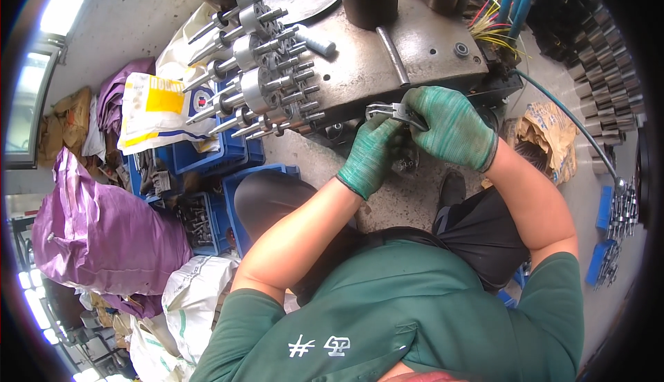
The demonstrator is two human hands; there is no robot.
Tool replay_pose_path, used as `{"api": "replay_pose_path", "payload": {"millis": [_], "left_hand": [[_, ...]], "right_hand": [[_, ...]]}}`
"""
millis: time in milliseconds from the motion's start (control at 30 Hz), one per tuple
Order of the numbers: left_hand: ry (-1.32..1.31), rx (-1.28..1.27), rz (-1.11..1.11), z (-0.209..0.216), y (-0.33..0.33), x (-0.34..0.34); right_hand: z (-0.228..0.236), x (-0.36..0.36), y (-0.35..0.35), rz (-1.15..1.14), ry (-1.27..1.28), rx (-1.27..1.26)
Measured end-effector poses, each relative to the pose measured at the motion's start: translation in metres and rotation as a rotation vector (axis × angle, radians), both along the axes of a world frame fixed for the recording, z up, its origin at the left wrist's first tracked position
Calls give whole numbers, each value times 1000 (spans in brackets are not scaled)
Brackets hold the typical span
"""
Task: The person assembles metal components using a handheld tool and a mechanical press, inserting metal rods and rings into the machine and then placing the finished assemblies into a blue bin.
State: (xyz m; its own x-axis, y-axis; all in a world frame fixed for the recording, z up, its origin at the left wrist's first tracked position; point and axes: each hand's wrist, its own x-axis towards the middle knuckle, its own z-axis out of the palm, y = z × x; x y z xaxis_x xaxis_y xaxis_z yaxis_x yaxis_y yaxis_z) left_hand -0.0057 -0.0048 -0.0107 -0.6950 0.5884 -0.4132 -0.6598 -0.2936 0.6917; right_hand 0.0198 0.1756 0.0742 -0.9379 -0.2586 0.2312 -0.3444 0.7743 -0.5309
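The workpiece is a small metal part (394,110), silver-grey with a dull sheen. Its left end is forked, with a narrow gap between two slim prongs. A dark, curved section extends from its right end, partly covered by the glove; the full outline therefore cannot be read. The part is located in front of the person, just beyond the near edge of the counter (443,43), and is held clear of that surface, roughly level.

Left grip (370,157): gloved in green knit, narrow, closed on the metal part from below. The thumb side bears against the underside near the forked end. The remaining fingers are curled, and their exact placement cannot be told.

Right grip (453,126): gloved in the same green knit, narrow, closed on the right end of the metal part. The fingers bend over it from above, and the fingertips are partly hidden.

The counter is a thick steel slab. A metal rod (393,57) lies on it, pointing toward the hands; a small ring (461,50) is located to the right of the rod. To the left stands a rack of cylindrical holders (254,90) bearing pins. Blue bins (234,152) are positioned below the rack, near a purple sack (104,237).
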Motion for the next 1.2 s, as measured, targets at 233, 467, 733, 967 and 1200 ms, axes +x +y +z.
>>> {"api": "replay_pose_path", "payload": {"millis": [233, 467, 733, 967, 1200], "left_hand": [[-10, 76, 48, 8, 2, 0], [19, 103, 23, 13, 4, -1], [21, 113, -11, 9, 3, 0], [141, -38, -22, 3, 2, 1], [60, 58, -7, 16, 4, 1]], "right_hand": [[12, 2, 6, -71, -203, -229], [-3, 3, 18, -40, -275, -460], [4, 1, 13, -11, -145, -142], [7, 8, 5, 0, -30, -49], [-8, 5, 12, -115, -225, -583]]}}
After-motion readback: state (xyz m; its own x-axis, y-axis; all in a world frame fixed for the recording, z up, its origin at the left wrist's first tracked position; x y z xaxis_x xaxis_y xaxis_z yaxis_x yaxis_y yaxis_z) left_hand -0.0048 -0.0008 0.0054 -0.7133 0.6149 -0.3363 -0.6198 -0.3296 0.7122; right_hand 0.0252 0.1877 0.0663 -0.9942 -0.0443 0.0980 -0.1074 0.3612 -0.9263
